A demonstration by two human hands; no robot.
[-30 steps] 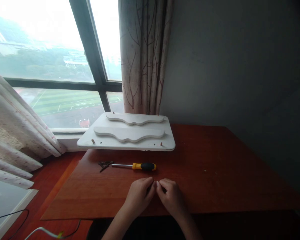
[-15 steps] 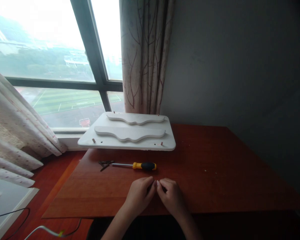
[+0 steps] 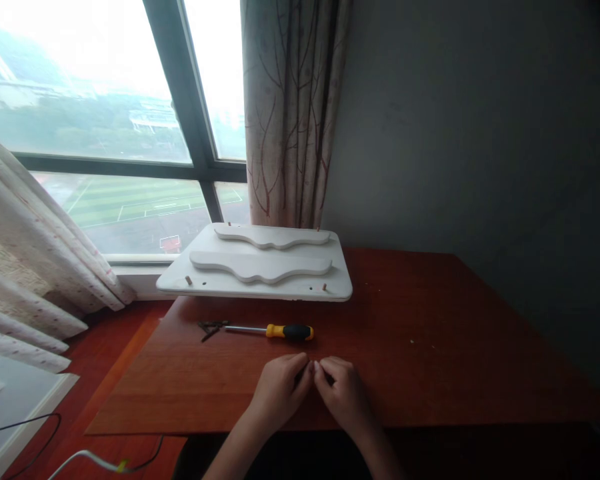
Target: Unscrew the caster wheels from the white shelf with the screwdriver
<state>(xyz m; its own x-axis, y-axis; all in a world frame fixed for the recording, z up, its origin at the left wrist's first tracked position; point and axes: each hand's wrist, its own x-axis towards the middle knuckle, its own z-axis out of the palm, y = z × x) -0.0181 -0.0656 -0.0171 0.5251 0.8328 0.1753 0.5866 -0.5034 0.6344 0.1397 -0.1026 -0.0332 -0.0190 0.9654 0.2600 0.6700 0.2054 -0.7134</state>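
My left hand rests near the front edge of the table, its fingers curled and its thumb against the index finger. Beside it my right hand is closed in the same way, and the two thumb tips almost meet. No object shows in either hand. Just beyond them lies a screwdriver with a yellow and black handle, its shaft pointing left. At its tip is a small pile of dark screws. Farther back, a white board carries two wavy white rails and several short wooden dowels.
The reddish-brown wooden table reaches to the grey wall, with a few tiny pale scraps on its right part. At the left stand a window and curtains. Cables lie on the floor at lower left.
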